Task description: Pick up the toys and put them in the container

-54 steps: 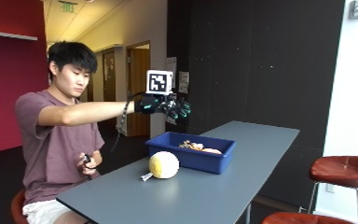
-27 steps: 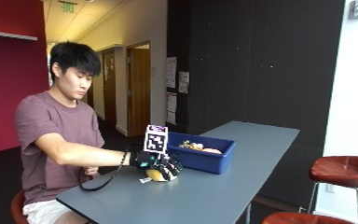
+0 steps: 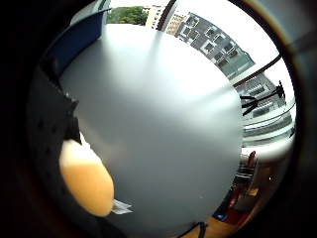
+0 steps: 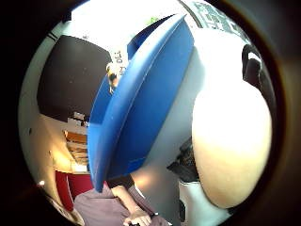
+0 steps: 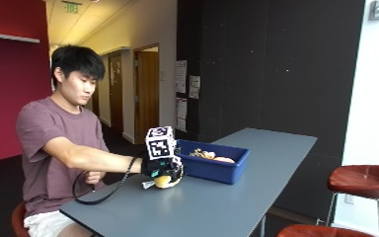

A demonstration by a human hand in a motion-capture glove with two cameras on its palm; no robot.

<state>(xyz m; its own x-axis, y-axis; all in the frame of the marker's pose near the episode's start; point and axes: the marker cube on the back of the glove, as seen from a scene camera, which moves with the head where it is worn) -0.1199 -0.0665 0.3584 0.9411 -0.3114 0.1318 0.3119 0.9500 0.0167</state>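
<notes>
Right hand (image 5: 163, 168) down over the pale yellow round toy (image 5: 165, 181) on the bench (image 5: 242, 202), gloved fingers curled round its top. Toy looks light, smooth, probably soft; best cupped across its widest part. Blue container (image 5: 210, 166) just beyond, toys already inside.

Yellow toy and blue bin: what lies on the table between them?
Nothing: bare grey table separates the yellow toy from the blue bin, in the thumb-side palm view.

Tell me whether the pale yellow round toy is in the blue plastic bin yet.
Out. The pale yellow round toy sits on the grey table beside the blue plastic bin.
</notes>
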